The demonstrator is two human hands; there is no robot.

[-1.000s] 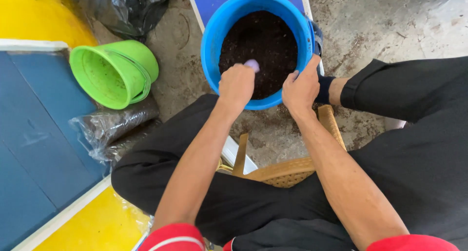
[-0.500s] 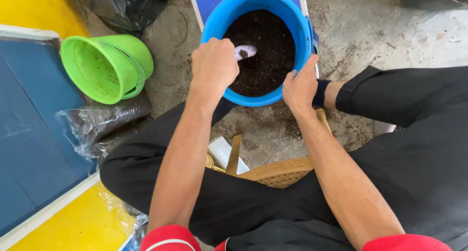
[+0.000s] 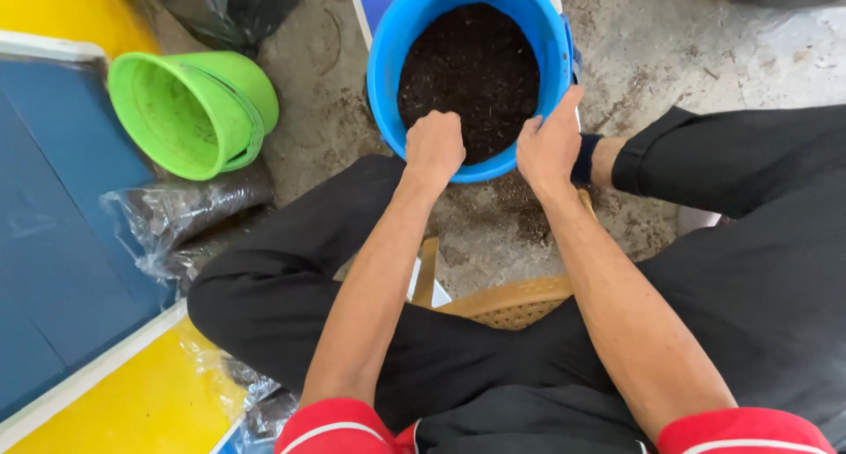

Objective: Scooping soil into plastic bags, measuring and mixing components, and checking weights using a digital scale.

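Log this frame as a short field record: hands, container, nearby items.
left hand: closed into a fist, pressed into the dark soil
right hand: gripping the near rim of the blue bucket
blue bucket: upright on the concrete floor, holds soil
green bucket: tipped on its side, left of the blue one, looks empty
plastic bag: clear, below the green bucket
seat: woven stool under the person

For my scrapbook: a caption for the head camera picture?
Left hand fisted in dark soil, right hand gripping round blue plastic bucket.
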